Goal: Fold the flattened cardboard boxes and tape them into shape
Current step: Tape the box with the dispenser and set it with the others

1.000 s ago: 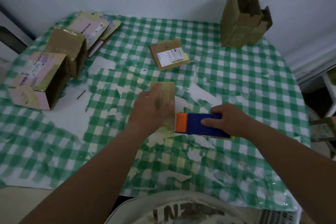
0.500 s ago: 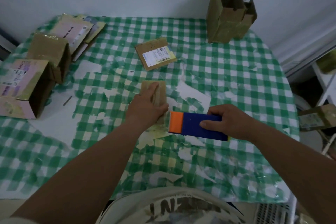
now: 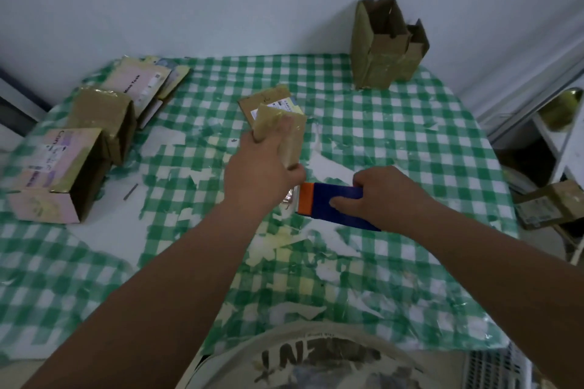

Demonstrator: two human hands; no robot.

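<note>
My left hand (image 3: 260, 172) grips a small taped brown cardboard box (image 3: 289, 133) and holds it lifted above the middle of the table. My right hand (image 3: 390, 196) grips a blue tape dispenser with an orange end (image 3: 328, 204), just right of the left hand. A flattened box with a white label (image 3: 270, 101) lies on the table behind the held box, partly hidden by it.
The table has a torn green checked cloth (image 3: 395, 142). Two formed boxes, one pinkish (image 3: 53, 174) and one brown (image 3: 101, 117), stand at the left with flattened boxes (image 3: 145, 82) behind them. Open upright boxes (image 3: 384, 44) stand at the back right. Another box (image 3: 550, 208) sits off the table's right edge.
My left hand has closed round the small box and lifted it off the table, away from me. The right hand with the dispenser has stayed about where it was.
</note>
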